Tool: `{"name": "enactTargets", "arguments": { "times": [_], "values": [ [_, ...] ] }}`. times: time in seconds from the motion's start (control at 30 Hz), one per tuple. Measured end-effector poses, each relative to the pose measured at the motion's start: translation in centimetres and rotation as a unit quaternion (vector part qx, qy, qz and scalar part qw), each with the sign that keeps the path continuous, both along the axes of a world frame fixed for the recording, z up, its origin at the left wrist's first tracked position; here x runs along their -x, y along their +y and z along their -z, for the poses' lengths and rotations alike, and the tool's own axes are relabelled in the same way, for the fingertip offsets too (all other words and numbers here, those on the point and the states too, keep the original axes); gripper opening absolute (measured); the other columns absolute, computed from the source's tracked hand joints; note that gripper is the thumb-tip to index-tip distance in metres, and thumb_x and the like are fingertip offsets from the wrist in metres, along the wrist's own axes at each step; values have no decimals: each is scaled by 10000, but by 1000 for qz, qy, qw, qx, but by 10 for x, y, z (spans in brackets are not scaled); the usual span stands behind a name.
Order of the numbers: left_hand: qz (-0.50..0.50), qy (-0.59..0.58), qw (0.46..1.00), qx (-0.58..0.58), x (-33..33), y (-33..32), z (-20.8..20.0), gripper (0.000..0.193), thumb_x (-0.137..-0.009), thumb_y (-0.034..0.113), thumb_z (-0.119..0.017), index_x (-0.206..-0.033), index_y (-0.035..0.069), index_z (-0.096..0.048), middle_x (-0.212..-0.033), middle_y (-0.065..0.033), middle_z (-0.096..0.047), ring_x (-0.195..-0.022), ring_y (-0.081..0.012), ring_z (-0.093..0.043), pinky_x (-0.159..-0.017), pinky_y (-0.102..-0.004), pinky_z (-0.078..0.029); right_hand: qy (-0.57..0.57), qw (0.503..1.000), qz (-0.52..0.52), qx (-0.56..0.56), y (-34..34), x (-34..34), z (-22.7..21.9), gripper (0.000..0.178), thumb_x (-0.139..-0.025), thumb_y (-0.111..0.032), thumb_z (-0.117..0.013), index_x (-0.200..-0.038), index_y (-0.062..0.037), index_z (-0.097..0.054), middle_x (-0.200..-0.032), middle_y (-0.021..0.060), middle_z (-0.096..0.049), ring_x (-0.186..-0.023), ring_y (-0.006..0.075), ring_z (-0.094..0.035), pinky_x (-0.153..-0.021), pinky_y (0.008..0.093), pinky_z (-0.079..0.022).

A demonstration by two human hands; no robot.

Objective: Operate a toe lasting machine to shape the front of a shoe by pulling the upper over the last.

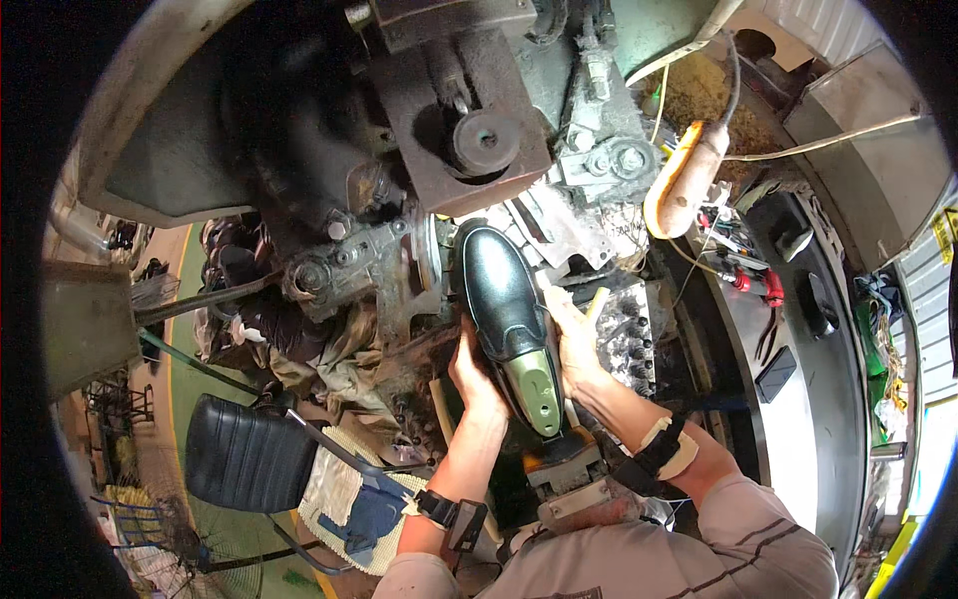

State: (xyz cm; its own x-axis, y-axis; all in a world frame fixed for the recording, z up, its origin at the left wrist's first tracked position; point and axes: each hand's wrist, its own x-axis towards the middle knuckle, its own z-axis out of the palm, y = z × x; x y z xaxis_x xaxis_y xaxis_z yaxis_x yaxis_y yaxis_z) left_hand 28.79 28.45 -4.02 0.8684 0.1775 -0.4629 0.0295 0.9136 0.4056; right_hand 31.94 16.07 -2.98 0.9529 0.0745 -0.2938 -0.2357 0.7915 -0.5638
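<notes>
Between the fingers [565, 313] of right hand [580, 349] and left hand [477, 384], a black shoe [494, 285] on a green last [535, 389] — right spread against it, left partly hidden, apparently pressing

From here the black shoe [494, 285] looks smooth, leathery and glossy, the green last [536, 394] like hard plastic; the metal block [421, 150] is dull, grimy, the worktop [798, 424] smooth.

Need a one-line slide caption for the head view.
Left hand and right hand hold a black shoe upper on a green last in front of a dark machine.
</notes>
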Motion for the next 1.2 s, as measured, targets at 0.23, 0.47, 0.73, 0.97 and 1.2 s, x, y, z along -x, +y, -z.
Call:
{"name": "enactTargets", "arguments": {
  "times": [0.23,0.47,0.73,0.97,1.2],
  "values": [
    [-2,5,999,-52,1,-2,-1,428,-1042,393,-539,-1258,44,-656,-1195,-89,-700,-1022,-253,-683,-938,-405,-542,33,998,12,52,-6,6,13,544,-915,-123,-735,-1394,1,-509,-1360,69,-546,-1266,193,-488,-1081,352,-420],
    [-88,76,988,-99,8,-8,-7,262,-980,250,-696,-1026,-7,-672,-1023,-84,-710,-887,-186,-667,-807,-354,-536,18,991,61,114,-7,11,15,526,-871,-79,-767,-1344,24,-561,-1485,100,-412,-1147,179,-543,-966,328,-489],
    [-86,59,991,-84,14,-12,-9,273,-971,260,-710,-921,-1,-651,-936,-83,-696,-812,-197,-656,-745,-355,-537,14,989,56,139,-11,15,-3,477,-868,-78,-771,-1289,70,-601,-1521,67,-371,-1127,162,-548,-942,303,-487],
    [-89,73,990,-87,10,-13,-21,265,-976,247,-703,-919,-6,-647,-921,-81,-690,-801,-199,-657,-745,-362,-542,32,987,54,146,-10,11,-1,483,-875,-80,-769,-1298,75,-595,-1418,81,-494,-1124,173,-563,-959,306,-487],
    [-121,103,973,-168,11,-17,-37,246,-958,218,-722,-900,-12,-657,-946,-70,-693,-858,-164,-636,-805,-345,-524,37,988,37,143,-9,10,-2,470,-882,-53,-754,-1306,64,-587,-1229,83,-620,-1078,161,-593,-967,291,-499]
  ]
}}
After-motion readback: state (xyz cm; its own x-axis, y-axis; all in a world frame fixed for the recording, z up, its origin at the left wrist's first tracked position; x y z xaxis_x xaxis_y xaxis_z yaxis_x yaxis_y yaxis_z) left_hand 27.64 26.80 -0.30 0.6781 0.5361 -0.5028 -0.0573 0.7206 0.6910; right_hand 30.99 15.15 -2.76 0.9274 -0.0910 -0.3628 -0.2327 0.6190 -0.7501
